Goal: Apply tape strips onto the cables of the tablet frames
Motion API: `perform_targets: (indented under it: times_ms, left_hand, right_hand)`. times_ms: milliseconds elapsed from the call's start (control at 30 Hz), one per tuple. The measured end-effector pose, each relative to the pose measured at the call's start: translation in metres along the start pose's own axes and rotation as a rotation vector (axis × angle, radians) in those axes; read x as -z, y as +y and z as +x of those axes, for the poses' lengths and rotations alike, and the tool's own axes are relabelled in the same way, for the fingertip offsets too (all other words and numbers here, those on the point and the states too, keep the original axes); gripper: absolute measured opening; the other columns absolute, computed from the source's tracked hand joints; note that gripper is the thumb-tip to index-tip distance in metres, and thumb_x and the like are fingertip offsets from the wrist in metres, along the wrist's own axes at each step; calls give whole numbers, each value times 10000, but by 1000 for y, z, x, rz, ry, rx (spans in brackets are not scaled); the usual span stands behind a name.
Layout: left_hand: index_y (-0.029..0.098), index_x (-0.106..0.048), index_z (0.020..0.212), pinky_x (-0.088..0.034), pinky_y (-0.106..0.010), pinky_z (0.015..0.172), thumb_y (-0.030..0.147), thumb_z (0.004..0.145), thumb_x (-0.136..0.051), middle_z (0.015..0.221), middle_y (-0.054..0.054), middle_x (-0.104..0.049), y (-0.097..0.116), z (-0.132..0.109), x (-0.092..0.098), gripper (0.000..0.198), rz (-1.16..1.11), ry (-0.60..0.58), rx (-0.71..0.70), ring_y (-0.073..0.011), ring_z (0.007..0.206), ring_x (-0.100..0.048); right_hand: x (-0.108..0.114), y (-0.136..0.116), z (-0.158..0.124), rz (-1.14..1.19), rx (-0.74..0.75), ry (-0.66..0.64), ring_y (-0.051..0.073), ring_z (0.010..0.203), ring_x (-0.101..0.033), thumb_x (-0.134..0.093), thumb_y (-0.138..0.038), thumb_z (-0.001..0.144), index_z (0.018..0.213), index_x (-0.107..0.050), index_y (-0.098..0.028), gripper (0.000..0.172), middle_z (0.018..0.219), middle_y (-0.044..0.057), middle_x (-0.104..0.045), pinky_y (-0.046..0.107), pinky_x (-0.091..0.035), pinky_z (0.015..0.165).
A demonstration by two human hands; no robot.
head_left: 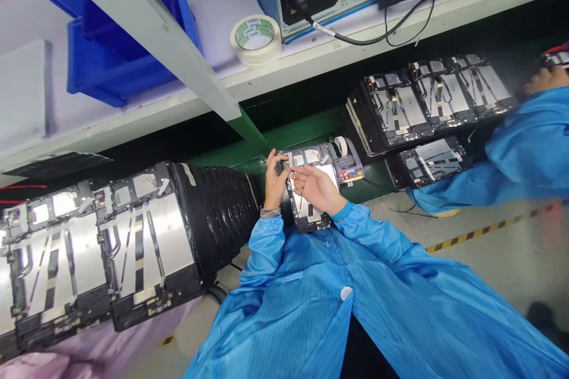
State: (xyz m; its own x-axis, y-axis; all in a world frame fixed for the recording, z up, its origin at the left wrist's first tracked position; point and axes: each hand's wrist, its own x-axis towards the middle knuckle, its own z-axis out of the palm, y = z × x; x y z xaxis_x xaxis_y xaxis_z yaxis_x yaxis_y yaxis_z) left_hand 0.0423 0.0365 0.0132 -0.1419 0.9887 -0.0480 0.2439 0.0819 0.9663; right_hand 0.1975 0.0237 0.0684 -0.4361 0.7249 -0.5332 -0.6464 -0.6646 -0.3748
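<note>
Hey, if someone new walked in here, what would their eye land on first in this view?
First, the long row of opened device panels on the left, all silver sheets and black strips. In the middle, the person's left hand and right hand work at a smaller panel. Above, a roll of tape sits on a white shelf.

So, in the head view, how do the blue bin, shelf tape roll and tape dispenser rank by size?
Largest to smallest: blue bin, then shelf tape roll and tape dispenser, which look alike; nearness to the camera leaves those two unranked.
</note>
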Motion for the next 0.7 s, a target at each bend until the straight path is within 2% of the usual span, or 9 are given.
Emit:
perform_targets:
  times_ms: [133,333,433,500,533,600,667,700]
  left_hand:
    - [277,-700,1051,-279,-502,1290,200,907,-632,1677,-37,-406,3,-1,6,177,93,-33,-43,-302,1562,-373]
    - [287,-716,1064,-245,-543,1300,179,919,-618,1660,-32,-431,4,1,11,205,163,-60,-60,-309,1578,-332]
    - [293,-719,1065,-232,-559,1302,177,922,-613,1646,-33,-447,5,1,12,213,172,-67,-51,-308,1574,-336]
    - [299,-721,1072,-230,-566,1300,187,928,-614,1642,-31,-452,5,1,13,212,173,-72,-40,-307,1570,-341]
    - [302,-722,1078,-232,-566,1299,195,933,-617,1641,-31,-454,5,1,14,208,174,-77,-38,-307,1568,-344]
    - [304,-723,1088,-236,-554,1300,209,939,-625,1637,-33,-460,3,2,14,202,173,-87,-46,-306,1566,-349]
    - [301,-723,1094,-238,-536,1305,212,940,-632,1629,-37,-470,2,2,14,200,176,-90,-60,-301,1564,-354]
    - [299,-721,1097,-239,-527,1307,212,941,-634,1626,-38,-474,1,2,14,199,179,-87,-65,-296,1563,-356]
  right_hand:
    - [-5,-1,-1,-1,2,21,175,652,-537,-619,-422,948,1015,-692,-183,259,855,65,-709,324,-482,624]
    - [-4,-7,0,-2,-54,13,172,627,-519,-560,-392,958,1030,-695,-168,271,828,66,-698,337,-493,638]
    - [3,-8,-6,-105,-124,-10,171,582,-492,-557,-396,929,1022,-708,-151,302,754,57,-669,334,-464,598]
    - [8,-8,-12,-295,-111,-30,161,537,-462,-560,-404,909,1049,-720,-151,330,701,38,-647,320,-420,560]
    - [9,-9,-14,-437,-50,-24,158,520,-451,-561,-398,906,1083,-727,-156,343,676,24,-635,314,-399,551]
    - [10,-14,-17,-823,190,3,168,548,-487,-559,-360,923,1180,-738,-179,361,683,16,-642,314,-398,582]
    - [7,-24,-15,-1284,465,8,200,679,-580,-536,-283,957,1254,-745,-206,371,794,49,-692,329,-426,671]
    - [5,-30,-12,-1511,555,-12,220,761,-615,-514,-237,971,1286,-742,-213,390,873,74,-712,335,-429,713]
